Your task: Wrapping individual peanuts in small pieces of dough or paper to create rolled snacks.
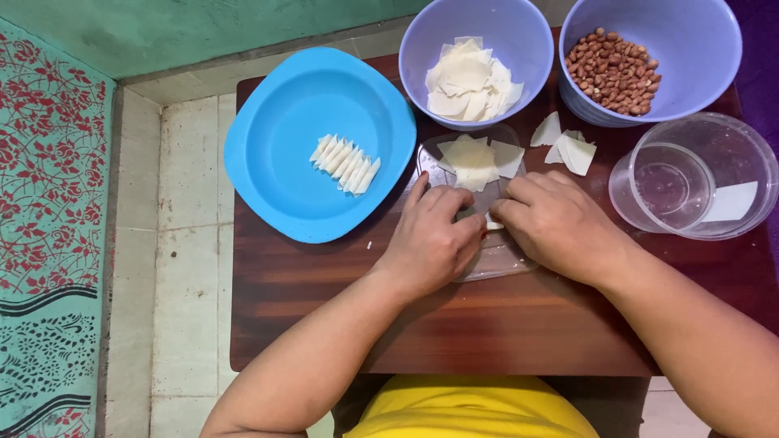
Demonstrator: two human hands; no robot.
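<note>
My left hand [434, 235] and my right hand [552, 223] meet over a clear plastic lid [503, 259] on the small wooden table [487, 324]. Both pinch a small white dough wrapper piece [492, 221] between fingertips. More cut wrappers [475, 158] lie on the lid just beyond my fingers. A blue plate [276, 178] at the left holds a row of several folded wrapper rolls [345, 164].
A lilac bowl [503, 32] of wrapper pieces [471, 81] and a second lilac bowl [698, 49] of peanuts [614, 70] stand at the back. A clear tub [730, 162] with a cup inside sits at the right. Loose wrappers [568, 146] lie between. Tiled floor lies to the left.
</note>
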